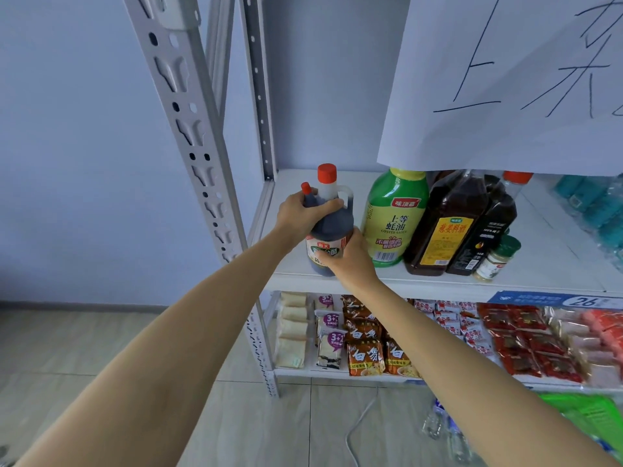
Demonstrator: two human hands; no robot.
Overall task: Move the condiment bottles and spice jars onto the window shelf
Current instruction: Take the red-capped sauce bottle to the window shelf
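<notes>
Both hands were on bottles at the left end of the white shelf board (pixel 421 279). Left hand (pixel 300 215) gripped a small dark bottle w/ red cap (pixel 306 188) by its neck/shoulder, fingers curled round it & also lying over the shoulder of the bigger vinegar bottle (pixel 328 230) just beside it. Right hand (pixel 350 261) wrapped round the vinegar bottle's lower body, covering part of the label. Vinegar bottle stood at the board's front edge, base looked down or nearly down; can't tell for sure.

Right of the vinegar bottle, in order: green oyster sauce bottle (pixel 392 219) just beside it, then brown cooking wine bottle (pixel 445 227), then a dark bottle (pixel 490 230) touching that one, then a small green-lidded spice jar (pixel 497 257) at the front. Paper sign (pixel 505 79) hung above them.

Risks, as I judged: left hand was spread across 2 bottles, so grip on the small one was shallow; it could slip or tip as fingers let go. Vinegar bottle sat close to the front lip, a nudge fwd could drop it. Pushing it rightward could knock the oyster sauce bottle.
</notes>
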